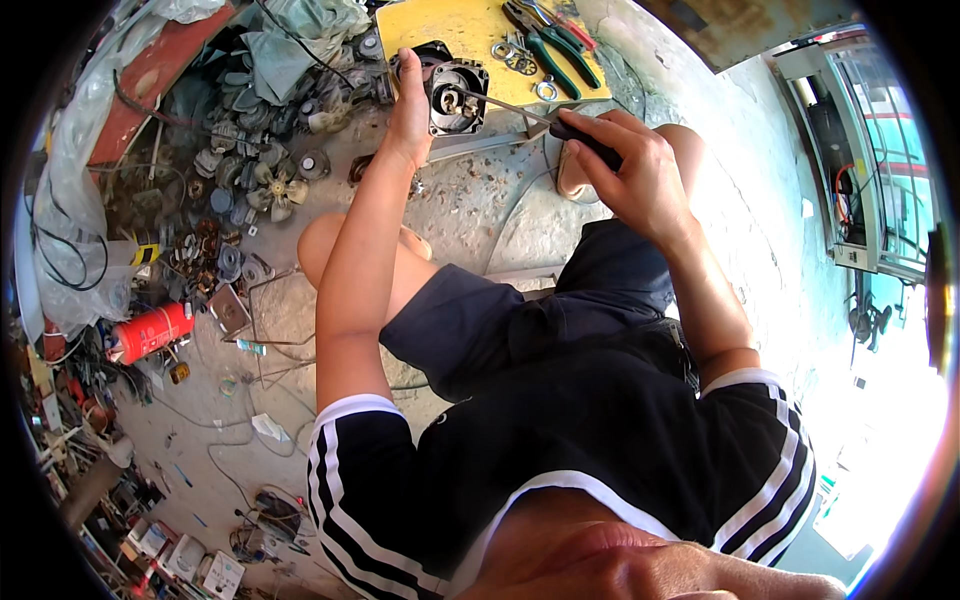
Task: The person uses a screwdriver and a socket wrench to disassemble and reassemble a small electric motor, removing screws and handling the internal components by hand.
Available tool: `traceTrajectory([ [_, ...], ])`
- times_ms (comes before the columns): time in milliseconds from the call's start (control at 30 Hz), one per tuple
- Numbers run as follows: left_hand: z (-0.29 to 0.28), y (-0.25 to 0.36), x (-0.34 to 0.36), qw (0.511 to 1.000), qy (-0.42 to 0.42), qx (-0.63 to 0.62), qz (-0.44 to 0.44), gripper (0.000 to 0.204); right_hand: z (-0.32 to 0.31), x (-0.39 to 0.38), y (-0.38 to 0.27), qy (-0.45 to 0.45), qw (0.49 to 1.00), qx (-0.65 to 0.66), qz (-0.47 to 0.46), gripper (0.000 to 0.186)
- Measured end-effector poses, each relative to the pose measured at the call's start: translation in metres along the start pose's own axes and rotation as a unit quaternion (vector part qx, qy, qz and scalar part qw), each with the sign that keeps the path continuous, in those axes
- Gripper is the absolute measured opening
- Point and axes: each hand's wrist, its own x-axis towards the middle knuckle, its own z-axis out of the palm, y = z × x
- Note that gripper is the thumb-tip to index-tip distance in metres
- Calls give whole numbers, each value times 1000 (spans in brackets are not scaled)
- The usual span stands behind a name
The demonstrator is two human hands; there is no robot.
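My left hand (408, 120) is closed around the side of a small motor housing (440, 118), a square metal casting with a round cavity turned toward me. In my right hand (635, 165) is a screwdriver (590, 142) with a dark handle. Its long thin shaft slants left, and the tip reaches into the housing's cavity. What the tip touches inside is too small to make out. Behind the housing, at the edge of the yellow board (430, 22), some dark parts show partly.
Green-handled pliers (560, 60), several metal rings and bearings (545, 90) lie on the yellow board. To the left are piled motor parts and a fan blade (277, 190). A red cylinder (152, 332) lies on the littered floor, with loose cables around.
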Motion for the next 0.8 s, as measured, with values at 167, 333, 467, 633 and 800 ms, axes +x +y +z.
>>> traceTrajectory([
  [167,1,2,1,997,23,59,45,99,-5,-3,-5,-28,997,-29,-61,33],
  [333,16,20,-13,983,4,136,120,91,-11,-3,-6,3,997,-54,-55,28],
  [467,16,17,-12,975,-7,159,157,87,-9,-5,-3,-9,997,-62,-40,26],
  [633,14,8,-5,984,10,125,130,84,-9,-5,-7,9,998,-53,-20,25],
  [800,14,2,1,989,6,87,117,80,-5,-7,-3,16,997,-70,-27,25],
])
